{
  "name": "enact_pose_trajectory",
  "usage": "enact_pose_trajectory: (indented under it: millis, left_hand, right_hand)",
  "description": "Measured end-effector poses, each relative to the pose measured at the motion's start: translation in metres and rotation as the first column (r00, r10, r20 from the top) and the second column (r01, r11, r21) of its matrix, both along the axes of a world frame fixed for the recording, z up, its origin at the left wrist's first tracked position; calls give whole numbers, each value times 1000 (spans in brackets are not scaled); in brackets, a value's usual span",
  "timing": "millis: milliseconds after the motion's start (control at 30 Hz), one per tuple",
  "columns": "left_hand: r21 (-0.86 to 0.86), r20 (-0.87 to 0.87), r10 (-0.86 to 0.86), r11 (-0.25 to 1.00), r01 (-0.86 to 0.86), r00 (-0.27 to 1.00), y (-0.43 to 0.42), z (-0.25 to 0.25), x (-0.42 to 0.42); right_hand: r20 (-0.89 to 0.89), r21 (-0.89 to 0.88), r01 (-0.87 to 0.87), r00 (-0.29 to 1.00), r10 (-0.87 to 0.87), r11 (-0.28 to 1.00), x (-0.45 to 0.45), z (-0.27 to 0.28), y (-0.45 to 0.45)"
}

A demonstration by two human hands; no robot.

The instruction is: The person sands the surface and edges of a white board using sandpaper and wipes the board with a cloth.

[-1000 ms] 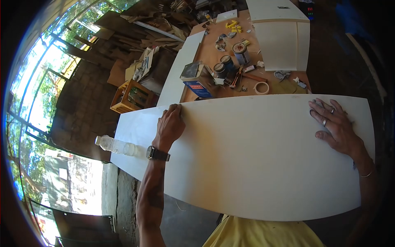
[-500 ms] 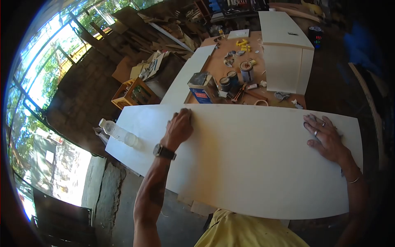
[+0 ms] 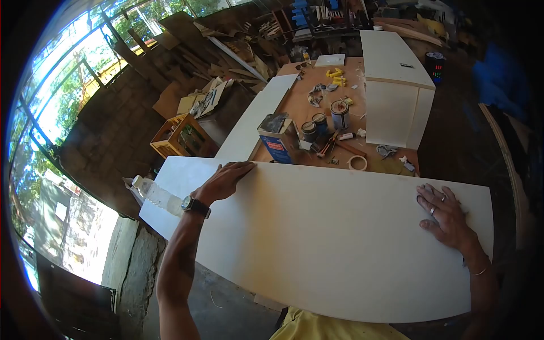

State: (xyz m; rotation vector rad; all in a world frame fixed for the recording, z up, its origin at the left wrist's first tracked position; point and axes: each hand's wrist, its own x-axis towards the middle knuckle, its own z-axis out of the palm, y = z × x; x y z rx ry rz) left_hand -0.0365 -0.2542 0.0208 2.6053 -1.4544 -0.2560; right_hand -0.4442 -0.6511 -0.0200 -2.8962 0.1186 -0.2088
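A large white board (image 3: 340, 238) with a curved near edge lies in front of me. My left hand (image 3: 226, 180) rests at its far edge, fingers stretched to the right and close together; their undersides are hidden. On the board's right part my right hand (image 3: 445, 218) lies flat with its fingers spread, and a bit of grey material shows beside and beneath them. A clear plastic bottle (image 3: 158, 195) with a white cap lies on the left end, next to my watch wrist.
Beyond the board, a brown worktable (image 3: 360, 107) bears a blue tin (image 3: 277, 144), open cans (image 3: 340, 116), a tape roll (image 3: 357, 163) and yellow pieces (image 3: 336, 76). A white cabinet (image 3: 394, 110) stands at its right, a yellow crate (image 3: 181, 137) at its left.
My left hand has slid left along the far edge, and its curled fingers have straightened. My right hand stays at the same place on the board. The camera view has shifted.
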Motion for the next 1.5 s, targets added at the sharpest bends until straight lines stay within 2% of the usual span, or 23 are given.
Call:
enact_pose_trajectory:
  millis: [167, 233, 267, 367, 533, 633, 667, 767, 867, 1133, 1167, 1267, 1300, 1367, 1433, 1500]
  left_hand:
    - [51, 21, -31, 998, 30, 999, 3, -1, 2]
    - [46, -1, -12, 999, 12, 1000, -1, 5, -5]
    - [34, -5, -12, 999, 13, 1000, -1, 3, -5]
    - [13, 4, -6, 1000, 6, 1000, -3, -2, -3]
    - [-81, 53, 27, 996, -23, 998, -2, -19, -5]
    - [-132, 161, 101, 988, -79, 982, -11, -31, -1]
    - [-93, 140, 80, 993, -67, 987, -20, -21, -4]
    - [-163, 78, 10, 987, 2, 997, -11, -21, -3]
    - [-170, 177, -17, 984, 47, 984, 1, -31, -16]
    - [-113, 134, 78, 992, -63, 988, 9, -11, -34]
    - [-108, 126, 71, 993, -57, 989, 21, -13, -43]
    - [-201, 170, -99, 970, 133, 980, 71, -19, -61]
    - [-193, 116, -86, 975, 107, 990, 83, -16, -70]
    - [-170, 120, -25, 984, 45, 992, 105, -20, -85]
    - [-154, 83, -1, 988, 14, 997, 122, -17, -96]
    - [-196, 51, 28, 980, -17, 998, 135, -21, -104]
  right_hand:
    - [31, -16, -10, 999, 11, 1000, -1, -3, 1]
    - [-27, 38, 10, 1000, -9, 999, -1, 4, 3]
    - [-56, 66, 19, 998, -15, 998, 1, 6, 3]
    - [27, -44, -15, 999, 16, 999, 0, -3, 0]
    - [19, -35, -6, 1000, 7, 999, 0, -4, -1]
    - [19, -14, 1, 1000, -1, 1000, -1, -6, 4]
    - [20, -13, 3, 1000, -2, 1000, -1, -3, 2]
    - [27, -11, -33, 999, 34, 999, -2, -5, -1]
    - [27, -29, -19, 999, 20, 999, 0, -5, -1]
    - [-32, -17, -41, 999, 41, 999, 8, 1, 7]
    - [-29, -24, -68, 997, 68, 997, 16, 4, 10]
    - [13, -15, -166, 986, 166, 986, 47, 7, 32]
    - [35, -29, -217, 975, 217, 976, 66, 8, 42]
    - [82, -68, -316, 944, 321, 946, 114, 10, 64]
    - [157, 11, -433, 891, 426, 901, 171, 3, 86]
    - [229, -18, -509, 836, 499, 861, 230, 1, 116]
